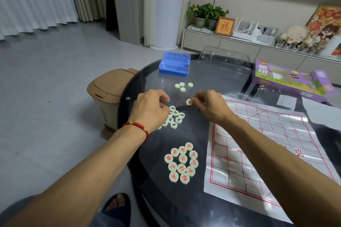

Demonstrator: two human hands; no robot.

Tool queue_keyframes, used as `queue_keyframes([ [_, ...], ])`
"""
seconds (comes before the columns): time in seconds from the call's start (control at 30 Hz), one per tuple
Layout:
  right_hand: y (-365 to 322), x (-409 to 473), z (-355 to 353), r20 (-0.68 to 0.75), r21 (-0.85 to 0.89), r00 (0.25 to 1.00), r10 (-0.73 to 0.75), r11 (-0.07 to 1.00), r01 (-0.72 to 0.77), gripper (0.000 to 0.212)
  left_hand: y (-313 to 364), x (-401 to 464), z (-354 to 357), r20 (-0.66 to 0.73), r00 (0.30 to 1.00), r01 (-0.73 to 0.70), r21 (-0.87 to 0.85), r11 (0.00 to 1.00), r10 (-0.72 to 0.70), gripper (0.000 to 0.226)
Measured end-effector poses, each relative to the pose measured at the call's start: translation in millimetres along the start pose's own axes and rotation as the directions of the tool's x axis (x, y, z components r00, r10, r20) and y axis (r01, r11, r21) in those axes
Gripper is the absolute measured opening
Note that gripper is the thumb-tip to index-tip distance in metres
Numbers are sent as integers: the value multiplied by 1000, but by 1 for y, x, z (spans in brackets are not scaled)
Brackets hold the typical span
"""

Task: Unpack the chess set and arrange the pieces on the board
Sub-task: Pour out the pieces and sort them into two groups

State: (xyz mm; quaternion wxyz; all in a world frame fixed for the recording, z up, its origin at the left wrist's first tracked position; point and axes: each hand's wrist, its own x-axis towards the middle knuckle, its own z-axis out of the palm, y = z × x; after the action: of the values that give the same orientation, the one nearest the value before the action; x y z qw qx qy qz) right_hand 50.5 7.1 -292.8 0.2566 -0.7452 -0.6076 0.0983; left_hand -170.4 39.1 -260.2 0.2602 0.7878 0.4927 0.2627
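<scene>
Head view: right hand (208, 104) pinches a red-marked cream disc piece (189, 101) left of the red-lined paper board (262, 155); left hand (149, 108), fingers curled, rests on black-marked discs (175, 117); grasp unclear.

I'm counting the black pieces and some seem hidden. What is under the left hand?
The left hand covers the near-left part of the black-lettered cluster on the table. About nine pieces show beside it; any beneath the palm cannot be seen.
</scene>
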Motion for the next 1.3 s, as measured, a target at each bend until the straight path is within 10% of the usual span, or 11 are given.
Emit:
queue_keyframes([
  [0.27, -35, -32, -9, 92, 244, 981, -172, 959, 145, 23, 8, -5, 8, 66, 997, 47, -252, 966, -31, 12],
  [0.63, -20, -62, -26, 321, -316, 900, -293, 863, 394, 18, 9, -20, 10, 116, 993, -19, -79, 997, 28, 18],
  [0.87, -24, -87, -29, 415, -380, 816, -402, 739, 557, 24, 9, -21, 11, 95, 994, -52, -22, 998, 54, 22],
  [1.1, -5, -11, -8, 3, -395, 992, -125, 911, 116, 20, 11, -17, 9, 38, 996, -77, 25, 997, 76, 20],
  [1.3, 12, 62, 18, 38, -464, 998, 44, 885, -22, 38, 8, -10, 5, -2, 998, -70, 16, 997, 70, 21],
])
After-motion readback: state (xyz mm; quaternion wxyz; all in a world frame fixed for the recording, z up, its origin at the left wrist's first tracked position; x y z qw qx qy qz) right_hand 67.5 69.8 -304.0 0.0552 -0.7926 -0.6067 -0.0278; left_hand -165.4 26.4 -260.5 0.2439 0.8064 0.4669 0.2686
